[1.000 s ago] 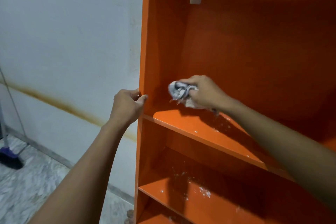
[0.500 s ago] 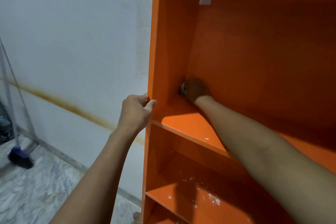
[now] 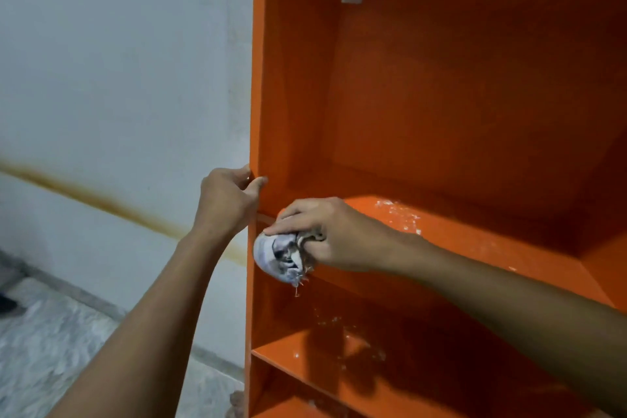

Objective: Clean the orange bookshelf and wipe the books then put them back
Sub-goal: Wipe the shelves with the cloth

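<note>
Pulled back from the rear corner, right hand (image 3: 334, 234) grips the bunched cloth (image 3: 280, 256) at the shelf's (image 3: 475, 244) front left corner; left hand (image 3: 229, 198) clasps the bookshelf's (image 3: 291, 78) side edge.

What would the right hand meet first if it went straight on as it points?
The right hand, gripping the cloth, would probably meet the bookshelf's left side panel first; depth is unclear.

The orange bookshelf (image 3: 298, 95) shows two boards. The upper board (image 3: 492, 248) carries scattered white flecks (image 3: 398, 212) near its middle. The lower board (image 3: 295, 355) carries more white specks (image 3: 361, 341) further back.
</note>
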{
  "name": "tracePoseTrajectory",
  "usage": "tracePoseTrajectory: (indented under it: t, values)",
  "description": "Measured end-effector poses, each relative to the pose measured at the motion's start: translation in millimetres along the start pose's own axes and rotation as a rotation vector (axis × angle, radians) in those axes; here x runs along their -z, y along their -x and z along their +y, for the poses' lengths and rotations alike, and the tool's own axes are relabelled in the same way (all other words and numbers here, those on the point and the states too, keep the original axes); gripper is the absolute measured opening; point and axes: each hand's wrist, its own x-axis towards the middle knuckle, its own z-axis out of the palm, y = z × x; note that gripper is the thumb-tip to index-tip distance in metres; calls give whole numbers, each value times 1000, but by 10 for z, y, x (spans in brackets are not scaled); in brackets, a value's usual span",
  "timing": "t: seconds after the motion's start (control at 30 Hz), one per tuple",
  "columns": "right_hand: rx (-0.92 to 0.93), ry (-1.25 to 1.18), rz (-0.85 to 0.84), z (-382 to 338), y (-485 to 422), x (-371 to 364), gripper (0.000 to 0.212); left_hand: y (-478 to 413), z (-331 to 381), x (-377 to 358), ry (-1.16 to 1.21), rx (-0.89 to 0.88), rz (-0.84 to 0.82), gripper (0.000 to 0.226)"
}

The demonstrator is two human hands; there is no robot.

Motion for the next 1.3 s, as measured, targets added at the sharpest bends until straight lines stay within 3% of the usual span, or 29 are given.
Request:
tracePoseTrajectory:
  t: [0.07,0.17,0.3,0.37,0.47,0.67,0.8,0.93,1.07,1.17,1.3]
  values:
    - [-36,-61,138,-54,119,178,51,26,34,-19,10,5,-7,35]
    - [-357,50,394,344,154,543,44,55,61,-41,23,20,-9,38]
    - [-1025,67,429,1243,277,811,9,60,78,-50,20,41,-11,40]
    - [-1134,140,417,1643,256,741,16,62,79,-52,25,51,-11,40]
    - [-1097,195,447,1855,104,586,29,50,73,-56,26,54,-10,40]
    - [-894,74,325,1705,-334,452,32,50,60,-61,37,62,-2,39]
    - [-657,9,233,1288,-458,310,28,52,57,-58,33,54,-3,40]
    - [-300,-2,111,672,-403,92,47,58,47,-50,27,28,15,36]
    - [-87,-78,10,42,39,-51,58,40,40,-50,35,43,25,34]
    - [-92,-144,143,-98,282,137,56,21,14,-67,32,31,25,35]
    - [-356,-118,464,345,353,699,44,58,30,-136,21,44,54,40]
